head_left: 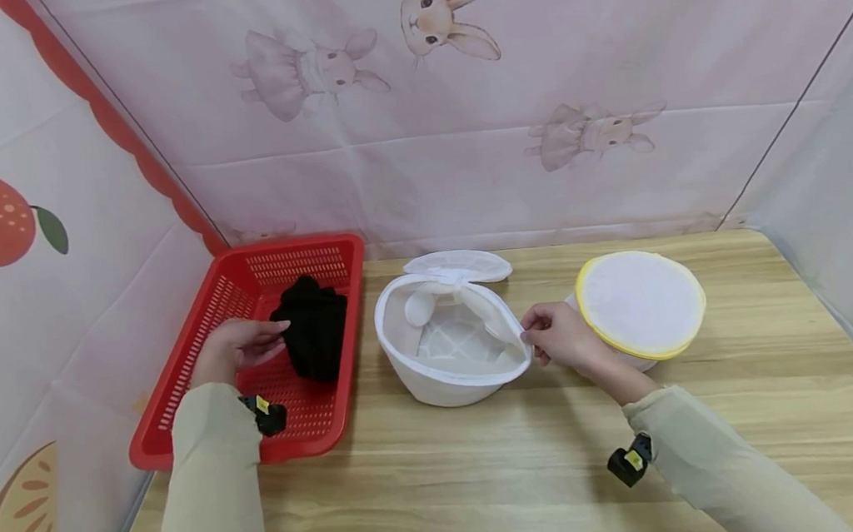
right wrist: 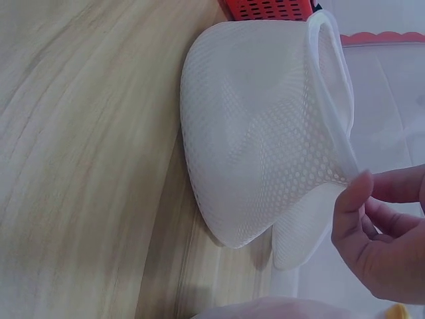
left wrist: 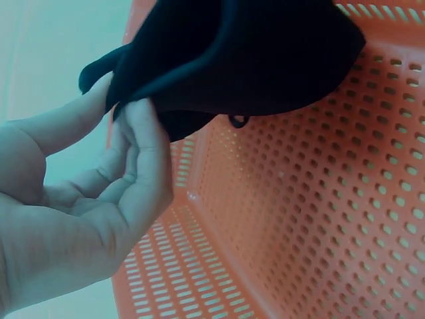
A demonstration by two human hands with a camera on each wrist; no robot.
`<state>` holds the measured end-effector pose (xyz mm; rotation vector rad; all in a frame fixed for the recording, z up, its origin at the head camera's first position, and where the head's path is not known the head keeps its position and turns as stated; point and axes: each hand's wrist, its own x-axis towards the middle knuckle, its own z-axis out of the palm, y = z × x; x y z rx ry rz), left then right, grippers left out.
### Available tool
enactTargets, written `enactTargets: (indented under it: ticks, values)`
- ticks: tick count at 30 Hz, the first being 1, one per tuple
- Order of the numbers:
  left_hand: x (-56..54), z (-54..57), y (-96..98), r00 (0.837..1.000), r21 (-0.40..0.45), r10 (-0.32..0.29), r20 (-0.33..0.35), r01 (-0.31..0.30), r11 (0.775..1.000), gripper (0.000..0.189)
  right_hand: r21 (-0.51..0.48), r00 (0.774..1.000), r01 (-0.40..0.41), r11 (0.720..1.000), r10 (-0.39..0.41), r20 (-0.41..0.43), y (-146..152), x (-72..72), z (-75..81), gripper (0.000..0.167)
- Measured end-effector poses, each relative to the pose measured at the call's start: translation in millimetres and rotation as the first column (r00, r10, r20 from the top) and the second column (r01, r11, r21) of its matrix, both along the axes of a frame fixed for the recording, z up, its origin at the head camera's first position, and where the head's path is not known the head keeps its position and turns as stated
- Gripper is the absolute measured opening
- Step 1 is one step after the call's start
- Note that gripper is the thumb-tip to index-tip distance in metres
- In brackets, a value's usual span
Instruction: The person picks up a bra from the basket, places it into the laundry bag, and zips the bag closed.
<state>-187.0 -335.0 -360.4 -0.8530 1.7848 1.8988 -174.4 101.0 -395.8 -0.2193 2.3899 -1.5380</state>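
Note:
My left hand [head_left: 246, 344] pinches the edge of a black cloth garment [head_left: 317, 329] between thumb and fingertips, inside a red plastic basket [head_left: 360, 305]. In the left wrist view the garment [left wrist: 285, 60] hangs in folds over the perforated basket; what kind it is cannot be told. A white mesh laundry bag [head_left: 444, 394] stands in the middle of the table, its round lid [head_left: 464, 265] folded back and its mouth spread wide. At the right side of that mouth, my right hand [head_left: 562, 337] pinches the white rim, which the right wrist view also shows [right wrist: 335, 126].
A second round mesh bag with yellow trim [head_left: 643, 303] stands to the right, its lid closed, just behind my right hand. The wooden table [head_left: 443, 482] meets a printed cloth wall [head_left: 360, 188] at the back, with more cloth on both sides.

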Motion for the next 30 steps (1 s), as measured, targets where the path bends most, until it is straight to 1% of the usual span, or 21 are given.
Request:
enactTargets:
  ticks: [4, 6, 8, 12, 17, 20, 22, 25, 28, 30]
  values:
    - [-2.2, -1.7, 4.6, 1.0, 0.001, 0.025, -0.011, -0.025, 1.0, 0.003, -0.025, 1.0, 0.014, 1.0, -0.014, 0.003, 0.3, -1.0, 0.6, 0.009]
    - [-3.0, -2.4, 6.4, 0.999, -0.012, 0.029, -0.014, -0.03, 0.999, 0.012, -0.033, 1.0, 0.019, 0.999, -0.018, 0.005, 0.5, -1.3, 1.3, 0.01]
    - [-3.4, -2.6, 7.8, 1.0, -0.027, 0.018, -0.016, -0.019, 0.999, 0.02, -0.033, 1.0, 0.019, 0.999, -0.019, -0.001, 0.5, -1.5, 2.7, 0.01]
    - [-2.3, -1.9, 9.0, 0.999, -0.076, -0.007, -0.033, 0.005, 0.997, 0.025, -0.023, 1.0, 0.01, 1.0, -0.01, -0.009, 0.9, -2.4, 5.3, 0.01]
    - [1.5, 2.6, 9.5, 0.998, -0.175, -0.02, -0.062, 0.009, 0.985, 0.04, -0.016, 1.0, 0.0, 1.0, 0.0, -0.014, 2.2, -3.8, 7.9, 0.011]
    - [3.2, 6.4, 9.8, 0.997, -0.216, -0.023, -0.076, 0.006, 0.976, 0.036, -0.006, 1.0, 0.002, 1.0, -0.002, -0.015, 3.8, -5.1, 8.0, 0.011]
    - [3.7, 9.1, 10.5, 0.995, -0.24, -0.032, -0.091, 0.009, 0.971, 0.03, 0.002, 1.0, 0.003, 1.0, -0.003, -0.013, 4.6, -5.8, 7.7, 0.011]
    - [4.4, 12.5, 11.8, 0.99, -0.294, -0.069, -0.119, 0.031, 0.955, 0.023, 0.007, 1.0, -0.002, 1.0, 0.002, -0.011, 4.9, -6.5, 7.6, 0.01]
    - [5.8, 16.0, 12.9, 0.982, -0.389, -0.121, -0.147, 0.055, 0.919, 0.022, 0.004, 1.0, -0.007, 1.0, 0.007, -0.008, 4.2, -7.0, 8.4, 0.01]
    - [7.3, 18.9, 13.1, 0.977, -0.438, -0.139, -0.163, 0.054, 0.897, 0.02, 0.0, 1.0, -0.006, 1.0, 0.006, -0.005, 3.5, -7.3, 9.0, 0.01]
